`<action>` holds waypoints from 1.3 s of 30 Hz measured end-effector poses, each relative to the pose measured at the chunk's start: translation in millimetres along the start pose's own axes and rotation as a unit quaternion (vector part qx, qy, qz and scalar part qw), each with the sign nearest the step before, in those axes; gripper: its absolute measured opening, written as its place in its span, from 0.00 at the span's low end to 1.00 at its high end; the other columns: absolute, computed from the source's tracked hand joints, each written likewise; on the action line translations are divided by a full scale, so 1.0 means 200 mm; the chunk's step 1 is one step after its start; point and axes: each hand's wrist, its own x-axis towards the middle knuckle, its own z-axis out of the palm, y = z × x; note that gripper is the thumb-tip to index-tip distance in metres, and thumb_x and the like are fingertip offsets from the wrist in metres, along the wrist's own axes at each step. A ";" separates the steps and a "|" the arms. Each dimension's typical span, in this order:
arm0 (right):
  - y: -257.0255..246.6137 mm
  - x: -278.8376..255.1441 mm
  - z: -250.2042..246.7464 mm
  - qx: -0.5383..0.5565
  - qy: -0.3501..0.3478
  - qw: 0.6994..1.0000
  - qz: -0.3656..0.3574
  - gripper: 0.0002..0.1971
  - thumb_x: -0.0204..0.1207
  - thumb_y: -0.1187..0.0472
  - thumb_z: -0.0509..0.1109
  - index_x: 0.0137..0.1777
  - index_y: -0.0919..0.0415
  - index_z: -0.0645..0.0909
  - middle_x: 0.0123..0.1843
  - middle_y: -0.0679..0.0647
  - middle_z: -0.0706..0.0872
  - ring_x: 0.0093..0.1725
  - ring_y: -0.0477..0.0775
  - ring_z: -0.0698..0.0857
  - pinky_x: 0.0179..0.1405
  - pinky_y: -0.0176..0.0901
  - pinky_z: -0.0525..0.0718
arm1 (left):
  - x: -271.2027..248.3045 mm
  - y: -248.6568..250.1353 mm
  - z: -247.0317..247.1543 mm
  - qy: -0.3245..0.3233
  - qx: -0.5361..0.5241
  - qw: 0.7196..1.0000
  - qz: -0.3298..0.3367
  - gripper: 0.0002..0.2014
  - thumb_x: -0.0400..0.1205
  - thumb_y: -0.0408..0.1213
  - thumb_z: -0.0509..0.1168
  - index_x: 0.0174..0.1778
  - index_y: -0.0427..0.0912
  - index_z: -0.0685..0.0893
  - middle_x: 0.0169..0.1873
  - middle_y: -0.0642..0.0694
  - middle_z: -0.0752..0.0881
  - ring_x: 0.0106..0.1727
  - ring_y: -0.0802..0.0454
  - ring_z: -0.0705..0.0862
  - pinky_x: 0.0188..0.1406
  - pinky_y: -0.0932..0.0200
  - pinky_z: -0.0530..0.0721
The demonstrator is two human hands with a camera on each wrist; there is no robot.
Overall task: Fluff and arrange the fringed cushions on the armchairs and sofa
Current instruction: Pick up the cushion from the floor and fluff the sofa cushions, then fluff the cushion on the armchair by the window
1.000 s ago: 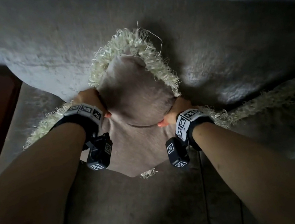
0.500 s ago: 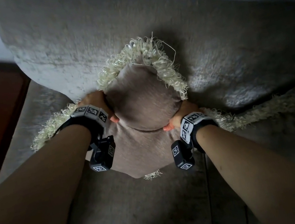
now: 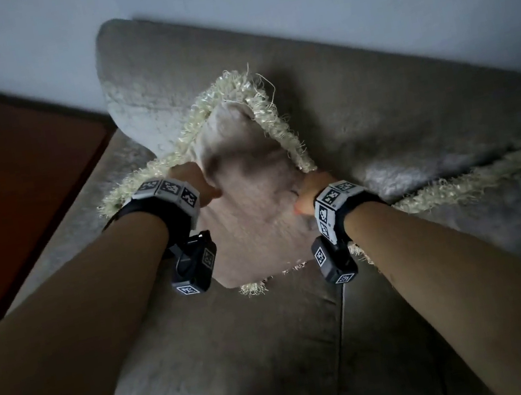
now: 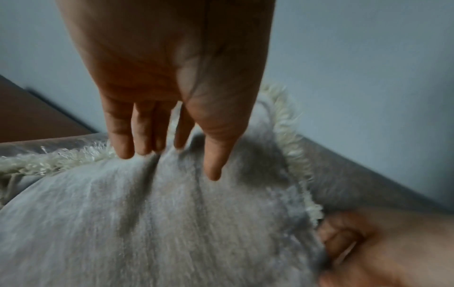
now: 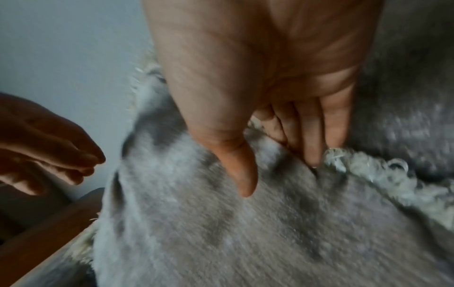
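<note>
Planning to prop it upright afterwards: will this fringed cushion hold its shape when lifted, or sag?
Probably floppy: the fringed cushion dents and creases where the left hand and right hand pinch its sides. Likely light, as those pinches seem enough to steady it. Stray threads in its fringe may snag.

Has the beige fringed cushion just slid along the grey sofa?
No: the left tip of the beige fringed cushion lies as near the seat edge of the grey sofa by the brown surface as before.
</note>
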 end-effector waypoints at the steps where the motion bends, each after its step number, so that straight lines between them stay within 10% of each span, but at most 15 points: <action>1: -0.02 -0.06 -0.03 -0.009 0.003 1.000 -0.026 0.25 0.77 0.53 0.70 0.71 0.66 0.76 0.71 0.64 0.79 0.70 0.64 0.79 0.66 0.52 0.77 | -0.08 -0.01 -0.03 0.000 0.005 1.000 0.011 0.26 0.79 0.53 0.68 0.59 0.31 0.84 0.60 0.36 0.85 0.62 0.37 0.82 0.61 0.47 0.81; 11: -0.54 -0.77 -0.26 -0.150 0.023 0.968 -0.199 0.10 0.76 0.55 0.66 0.40 0.63 0.79 0.50 0.60 0.86 0.51 0.61 0.85 0.46 0.43 0.78 | -0.96 -0.22 -0.38 0.100 -0.001 0.995 -0.009 0.19 0.82 0.47 0.65 0.58 0.35 0.88 0.57 0.40 0.88 0.61 0.41 0.84 0.59 0.52 0.83; 18: -1.29 -1.27 -0.25 -0.169 0.071 0.911 -0.370 0.15 0.73 0.56 0.67 0.54 0.65 0.86 0.55 0.63 0.89 0.49 0.60 0.86 0.42 0.40 0.77 | -1.52 -0.82 -0.65 0.196 -0.056 0.974 -0.102 0.15 0.80 0.43 0.69 0.55 0.35 0.88 0.53 0.38 0.89 0.56 0.40 0.87 0.52 0.52 0.83; 22: -1.71 -1.54 -0.08 -0.165 0.055 0.882 -0.437 0.20 0.66 0.54 0.64 0.53 0.63 0.88 0.52 0.61 0.90 0.53 0.61 0.88 0.55 0.45 0.86 | -1.77 -1.27 -0.70 0.219 -0.070 0.957 -0.175 0.15 0.80 0.44 0.68 0.56 0.37 0.88 0.53 0.40 0.89 0.56 0.43 0.86 0.52 0.53 0.83; 39: -3.47 -2.73 1.13 -0.200 -0.060 0.757 -0.619 0.16 0.68 0.51 0.75 0.51 0.61 0.88 0.49 0.58 0.91 0.49 0.57 0.90 0.47 0.40 0.85 | -2.88 -3.08 -0.62 0.264 -0.141 0.850 -0.433 0.11 0.79 0.41 0.67 0.48 0.38 0.90 0.45 0.39 0.91 0.52 0.42 0.89 0.50 0.59 0.82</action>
